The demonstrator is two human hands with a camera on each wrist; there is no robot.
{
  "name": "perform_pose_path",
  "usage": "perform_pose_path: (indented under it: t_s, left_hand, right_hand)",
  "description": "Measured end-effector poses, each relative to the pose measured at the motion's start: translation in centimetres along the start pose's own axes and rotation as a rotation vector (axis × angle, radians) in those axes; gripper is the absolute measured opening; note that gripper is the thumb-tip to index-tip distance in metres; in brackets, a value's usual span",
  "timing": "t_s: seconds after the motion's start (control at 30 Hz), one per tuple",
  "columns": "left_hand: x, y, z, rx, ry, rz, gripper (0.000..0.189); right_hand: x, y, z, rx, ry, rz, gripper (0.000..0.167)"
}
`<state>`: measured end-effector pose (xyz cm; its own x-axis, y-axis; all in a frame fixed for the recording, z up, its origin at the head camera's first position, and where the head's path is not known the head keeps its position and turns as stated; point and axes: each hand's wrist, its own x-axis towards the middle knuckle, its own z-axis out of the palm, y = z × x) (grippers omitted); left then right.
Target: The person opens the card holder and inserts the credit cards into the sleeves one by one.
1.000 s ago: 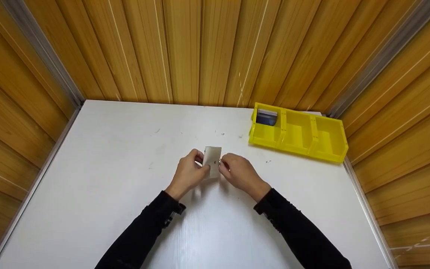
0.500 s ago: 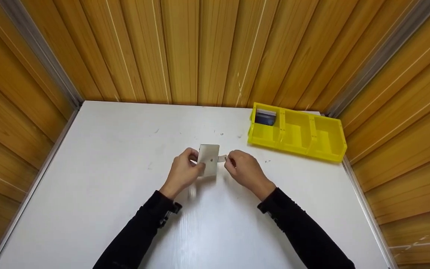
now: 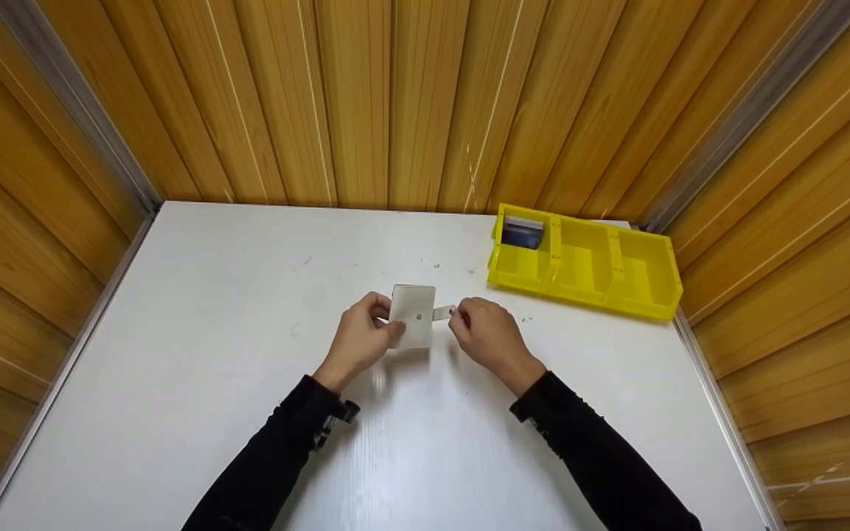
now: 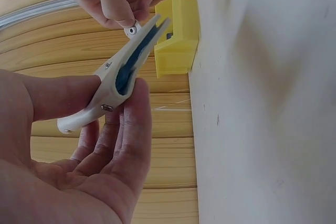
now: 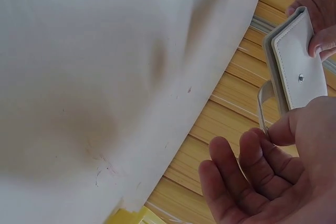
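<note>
A cream card wallet [image 3: 413, 313] with a metal snap stud on its face is held above the table. My left hand [image 3: 360, 333] grips its left side, thumb on the front and fingers behind. From its right edge the snap strap [image 3: 443, 313] sticks out, unfastened from the stud. My right hand [image 3: 491, 333] pinches the strap's end between thumb and index finger; its other fingers curl loosely in the right wrist view. Through the folded edge of the wallet in the left wrist view, a blue lining or insert [image 4: 128, 72] shows.
A yellow three-compartment bin [image 3: 584, 262] stands at the back right of the white table [image 3: 248, 295]. Blue and white cards [image 3: 522, 231] lie in its left compartment. Wood-patterned walls [image 3: 366, 103] enclose the table at the back and both sides.
My right hand has drawn the strap out to the right, away from the wallet's face, uncovering the snap stud. The wallet and left hand have shifted slightly left.
</note>
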<state>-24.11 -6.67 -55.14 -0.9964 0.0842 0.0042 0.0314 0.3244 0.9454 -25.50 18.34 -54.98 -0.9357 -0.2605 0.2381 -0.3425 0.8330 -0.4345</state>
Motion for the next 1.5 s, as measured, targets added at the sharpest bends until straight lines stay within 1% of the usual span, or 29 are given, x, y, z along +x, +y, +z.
perform_pose_path:
  t_s: [0.17, 0.3, 0.37, 0.43, 0.6, 0.67, 0.83, 0.93, 1.13, 1.3, 1.5]
  left_hand:
    - [0.0, 0.0, 0.1, 0.007, 0.000, 0.000, 0.023]
    - [0.0, 0.1, 0.3, 0.007, -0.005, 0.007, 0.023]
    - [0.0, 0.1, 0.4, 0.004, -0.013, 0.002, 0.023]
    - [0.0, 0.2, 0.5, -0.007, -0.025, -0.003, 0.024]
    - [0.0, 0.2, 0.6, -0.033, -0.045, -0.010, 0.025]
    - [0.0, 0.2, 0.6, -0.036, -0.045, -0.010, 0.025]
    - [0.0, 0.1, 0.7, -0.050, -0.061, -0.028, 0.026]
    - [0.1, 0.0, 0.7, -0.053, -0.080, -0.046, 0.029]
    - [0.1, -0.4, 0.9, -0.030, -0.087, -0.079, 0.032]
    - [0.2, -0.5, 1.1, 0.007, -0.099, -0.072, 0.034]
    - [0.2, -0.6, 1.2, 0.023, -0.118, -0.062, 0.033]
  right_hand:
    - [0.1, -0.1, 0.0, 0.014, -0.004, 0.021, 0.025]
    - [0.3, -0.3, 0.0, 0.029, -0.014, 0.014, 0.028]
    - [0.4, -0.2, 0.1, 0.055, -0.026, 0.006, 0.028]
    - [0.5, -0.2, 0.1, 0.124, -0.051, 0.014, 0.026]
    - [0.9, -0.2, -0.1, 0.379, -0.118, 0.089, 0.020]
    - [1.0, -0.3, -0.2, 0.427, -0.129, 0.101, 0.020]
    - [1.1, -0.2, -0.5, 0.444, -0.130, 0.093, 0.023]
    - [1.1, 0.0, -0.6, 0.462, -0.137, 0.103, 0.021]
    - [1.2, 0.0, -0.8, 0.485, -0.172, 0.129, 0.019]
    - [1.2, 0.0, -0.8, 0.503, -0.203, 0.129, 0.020]
    - [1.2, 0.2, -0.9, 0.545, -0.258, 0.111, 0.022]
